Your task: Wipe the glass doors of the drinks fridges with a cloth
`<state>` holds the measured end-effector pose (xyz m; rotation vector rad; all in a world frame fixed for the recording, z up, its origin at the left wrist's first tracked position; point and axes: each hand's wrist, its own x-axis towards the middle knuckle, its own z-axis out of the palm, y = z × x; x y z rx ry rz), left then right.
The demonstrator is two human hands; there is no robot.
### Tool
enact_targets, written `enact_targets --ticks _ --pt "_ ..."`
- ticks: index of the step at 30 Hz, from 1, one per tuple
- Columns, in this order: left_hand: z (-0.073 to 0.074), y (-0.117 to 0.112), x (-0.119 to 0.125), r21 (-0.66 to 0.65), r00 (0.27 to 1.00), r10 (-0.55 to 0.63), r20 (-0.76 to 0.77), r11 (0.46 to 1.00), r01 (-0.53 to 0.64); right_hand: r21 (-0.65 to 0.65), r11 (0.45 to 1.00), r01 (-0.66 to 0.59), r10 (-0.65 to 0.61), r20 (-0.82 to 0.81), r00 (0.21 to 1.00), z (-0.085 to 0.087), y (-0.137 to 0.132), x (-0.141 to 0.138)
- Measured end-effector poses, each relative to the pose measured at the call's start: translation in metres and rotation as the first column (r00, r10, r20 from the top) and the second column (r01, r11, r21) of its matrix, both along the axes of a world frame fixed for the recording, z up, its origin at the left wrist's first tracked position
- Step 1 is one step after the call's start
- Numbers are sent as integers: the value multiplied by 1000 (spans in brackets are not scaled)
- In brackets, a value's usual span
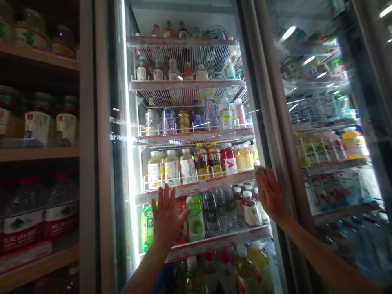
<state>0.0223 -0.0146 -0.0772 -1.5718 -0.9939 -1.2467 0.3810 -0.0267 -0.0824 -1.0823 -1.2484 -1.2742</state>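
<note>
A lit drinks fridge (190, 85) stands in front of me, its wire shelves packed with bottles and cans. My left hand (167, 216) is raised flat, fingers spread, in front of the green and white bottles (195, 216) on the lower shelf. My right hand (271, 194) is open too, fingers together, lying at the right edge of the opening by the door frame (269, 134). It is level with the shelf of yellow and red drinks (214, 161). Neither hand holds anything.
A glass door (333, 122) on the right covers a second fridge with cartons and bottles. On the left, wooden shelves (39, 153) carry jars and large water bottles (27, 220). More bottles fill the fridge's bottom shelf (226, 265).
</note>
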Motion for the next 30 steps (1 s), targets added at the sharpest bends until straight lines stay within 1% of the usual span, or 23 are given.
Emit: enact_targets --ticks 2,3,4,5,7,8,9,10,11,14,15,16,17,18,20,21,22,23,26,27,28,29,30 --pt "-6 -1 1 -11 1000 3 -10 1000 -3 36 999 -20 24 -109 994 5 2 -11" --pt "-10 -2 2 -13 1000 6 -21 1000 -6 42 999 -29 34 -134 990 1 2 -21" --pt "-14 -3 3 -8 999 7 -32 1000 -7 28 999 -43 46 -121 992 -8 1 -32" --pt "-19 -4 3 -4 999 7 -40 1000 -7 -8 998 -62 62 -70 996 -20 -1 -45" --pt "-27 -6 3 4 999 3 -53 1000 -3 -109 989 -100 111 103 988 -49 -6 -67" --pt "-31 -7 2 4 998 0 -59 1000 0 -154 982 -111 140 187 972 -60 -8 -76" --pt "-34 -7 2 4 998 -5 -68 1000 6 -191 974 -120 166 250 954 -66 -10 -81" --pt "-37 -7 1 0 997 -12 -78 1000 12 -216 968 -125 185 281 942 -66 -11 -85" --pt "-39 -7 0 -6 996 -17 -87 1000 17 -222 966 -131 191 275 942 -62 -11 -87" --pt "-47 -9 -2 -25 995 -15 -95 1000 13 -171 974 -147 170 126 977 -37 -10 -91" --pt "-49 -10 -2 -34 996 -8 -92 999 5 -154 977 -150 164 84 983 -33 -10 -95" --pt "-52 -11 -2 -45 996 0 -89 999 -4 -147 977 -156 168 74 983 -34 -10 -102" --pt "-55 -13 -3 -56 996 8 -87 998 -13 -158 973 -167 185 102 977 -39 -11 -109" --pt "-58 -14 -4 -65 996 11 -89 998 -17 -185 966 -182 213 166 963 -48 -12 -117" --pt "-63 -17 -7 -76 995 1 -100 997 -9 -240 947 -211 282 313 907 -68 -14 -133" --pt "-65 -18 -10 -76 994 -13 -107 997 4 -250 941 -227 308 359 881 -74 -14 -140" --pt "-67 -18 -12 -74 993 -28 -118 997 20 -256 936 -241 325 371 870 -75 -13 -145" --pt "-69 -18 -15 -71 991 -41 -129 997 32 -251 934 -254 332 347 877 -70 -12 -150" --pt "-76 -18 -20 -55 989 -39 -142 998 31 -192 940 -282 315 171 934 -44 -6 -163" --pt "-78 -18 -22 -53 991 -27 -134 998 20 -176 943 -282 306 128 943 -39 -5 -167" --pt "-80 -19 -24 -52 992 -13 -123 999 7 -174 944 -279 301 116 947 -38 -4 -171" --pt "-83 -20 -27 -55 994 2 -113 998 -8 -180 943 -279 305 144 941 -42 -4 -175" --pt "-85 -21 -31 -64 994 22 -110 998 -29 -199 940 -278 316 198 928 -50 -5 -179"
